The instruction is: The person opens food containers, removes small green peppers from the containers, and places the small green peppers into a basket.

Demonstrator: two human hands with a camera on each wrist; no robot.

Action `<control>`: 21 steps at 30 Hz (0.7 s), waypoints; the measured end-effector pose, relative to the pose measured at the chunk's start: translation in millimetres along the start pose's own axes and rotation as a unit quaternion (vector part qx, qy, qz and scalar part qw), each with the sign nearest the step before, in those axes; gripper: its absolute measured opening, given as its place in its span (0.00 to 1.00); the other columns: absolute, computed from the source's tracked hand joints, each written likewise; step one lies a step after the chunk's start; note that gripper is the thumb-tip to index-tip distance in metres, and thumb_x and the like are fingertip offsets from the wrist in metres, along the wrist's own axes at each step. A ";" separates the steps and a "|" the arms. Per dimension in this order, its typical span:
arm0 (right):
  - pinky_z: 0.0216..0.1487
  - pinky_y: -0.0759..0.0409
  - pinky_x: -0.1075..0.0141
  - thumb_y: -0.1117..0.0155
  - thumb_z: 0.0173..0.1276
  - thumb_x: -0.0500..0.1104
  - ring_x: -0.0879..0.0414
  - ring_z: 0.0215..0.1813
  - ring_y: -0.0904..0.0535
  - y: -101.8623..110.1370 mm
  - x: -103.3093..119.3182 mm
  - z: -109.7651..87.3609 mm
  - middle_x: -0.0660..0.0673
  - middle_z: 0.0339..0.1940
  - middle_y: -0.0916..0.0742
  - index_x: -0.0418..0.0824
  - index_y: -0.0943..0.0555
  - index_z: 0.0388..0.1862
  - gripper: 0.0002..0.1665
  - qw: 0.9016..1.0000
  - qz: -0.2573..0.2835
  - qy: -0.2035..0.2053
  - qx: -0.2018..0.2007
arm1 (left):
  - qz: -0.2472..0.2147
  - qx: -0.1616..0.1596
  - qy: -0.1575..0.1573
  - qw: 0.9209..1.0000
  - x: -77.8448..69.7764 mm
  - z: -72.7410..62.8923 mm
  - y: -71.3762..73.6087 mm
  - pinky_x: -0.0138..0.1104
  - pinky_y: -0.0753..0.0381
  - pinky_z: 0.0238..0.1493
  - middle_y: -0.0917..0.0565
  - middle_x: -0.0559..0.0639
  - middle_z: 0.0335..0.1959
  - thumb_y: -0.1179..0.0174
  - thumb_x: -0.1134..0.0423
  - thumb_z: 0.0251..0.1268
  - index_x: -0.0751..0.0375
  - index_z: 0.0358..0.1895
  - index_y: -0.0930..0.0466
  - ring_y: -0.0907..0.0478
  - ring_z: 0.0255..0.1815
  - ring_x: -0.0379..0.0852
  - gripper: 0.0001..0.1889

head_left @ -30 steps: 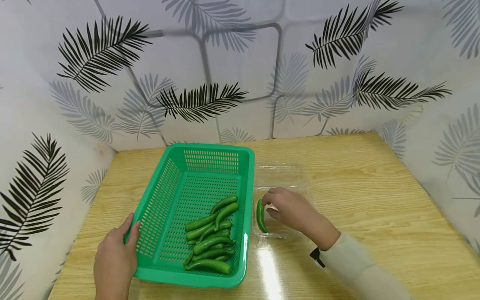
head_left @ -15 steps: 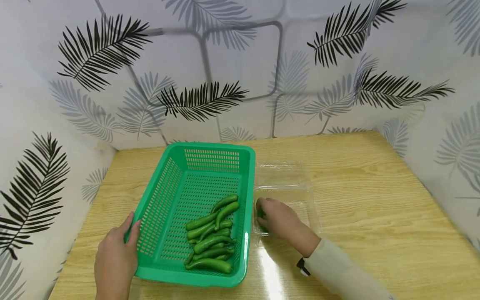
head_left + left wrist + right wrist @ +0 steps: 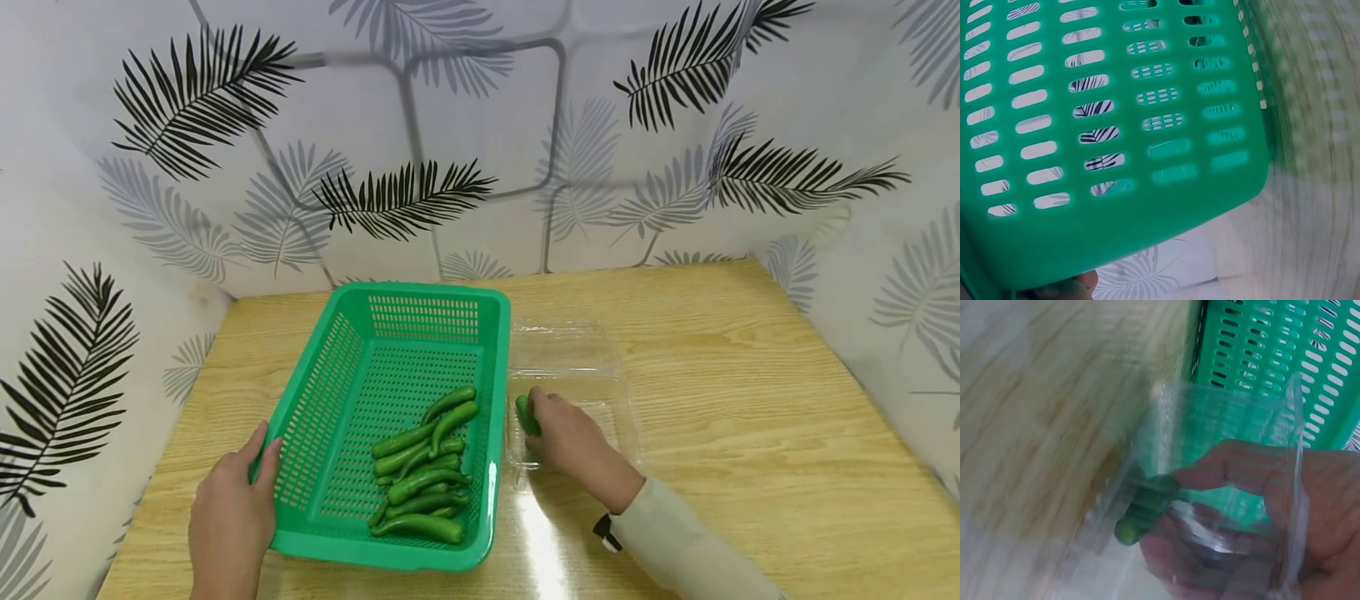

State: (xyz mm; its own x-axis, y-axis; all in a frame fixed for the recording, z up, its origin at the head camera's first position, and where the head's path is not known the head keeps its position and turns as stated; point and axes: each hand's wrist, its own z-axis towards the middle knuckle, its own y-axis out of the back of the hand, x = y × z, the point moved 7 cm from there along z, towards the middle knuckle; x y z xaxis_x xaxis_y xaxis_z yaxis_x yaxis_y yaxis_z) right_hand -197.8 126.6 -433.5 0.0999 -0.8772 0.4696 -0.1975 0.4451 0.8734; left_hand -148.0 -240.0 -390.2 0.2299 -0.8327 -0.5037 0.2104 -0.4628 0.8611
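Note:
A green plastic basket (image 3: 498, 358) with slotted walls holds several long green chili peppers (image 3: 423, 527), heaped at its near right. My left hand (image 3: 231, 515) grips the left rim, thumb over the inside. In the left wrist view, the slotted basket wall (image 3: 1129, 215) fills most of the picture and a little of the fingers shows at the bottom. Inside a clear plastic clamshell box (image 3: 562, 348), my right hand (image 3: 573, 440) pinches one green chili pepper (image 3: 527, 415) near the left wall. The right wrist view shows this pepper (image 3: 1132, 526) between thumb and fingers, through the clear plastic.
The clamshell's lid (image 3: 558, 333) lies folded back behind its tray, close against the basket's right side. Both stand on a wood-grain table (image 3: 720, 375). A leaf-patterned wall (image 3: 480, 125) rises behind the table and along both sides.
My right hand has closed round the pepper in the box, and the pepper now leans differently, its top tipped left. My left hand and the basket have stayed put.

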 end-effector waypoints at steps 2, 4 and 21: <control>0.24 0.30 0.64 0.35 0.55 0.35 0.53 0.26 0.29 2.1 -2.8 -0.9 0.47 0.27 0.25 0.38 0.28 0.42 0.16 1.000 0.000 -0.006 0.002 | 0.000 0.005 0.004 1.000 0.3 -0.1 -0.5 0.45 0.28 0.22 0.21 0.66 0.41 0.58 0.42 0.70 0.53 0.66 0.33 0.24 0.32 0.61 0.28; 0.25 0.30 0.63 0.35 0.55 0.35 0.53 0.26 0.29 5.5 -4.7 -2.2 0.47 0.27 0.24 0.38 0.28 0.42 0.16 1.000 0.003 -0.006 0.000 | 0.000 0.008 0.008 1.000 0.6 -0.2 -0.7 0.42 0.30 0.19 0.21 0.66 0.40 0.58 0.42 0.70 0.53 0.66 0.34 0.26 0.27 0.57 0.28; 0.33 0.24 0.64 0.36 0.54 0.34 0.55 0.35 0.23 72.4 -3.1 -18.8 0.46 0.34 0.18 0.33 0.22 0.45 0.18 0.997 0.038 0.045 -0.057 | -0.003 -0.004 -0.002 1.000 -0.9 -0.1 0.4 0.45 0.28 0.21 0.21 0.67 0.41 0.56 0.43 0.71 0.54 0.65 0.32 0.23 0.33 0.61 0.27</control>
State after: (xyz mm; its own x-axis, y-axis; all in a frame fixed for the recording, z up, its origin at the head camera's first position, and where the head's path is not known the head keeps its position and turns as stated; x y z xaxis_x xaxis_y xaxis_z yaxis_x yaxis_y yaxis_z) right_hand -194.0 165.0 -369.3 0.1771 -0.8225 0.5406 -0.0955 0.5323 0.8412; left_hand -148.1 -239.4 -389.4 0.2245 -0.8316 -0.5079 0.2183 -0.4651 0.8579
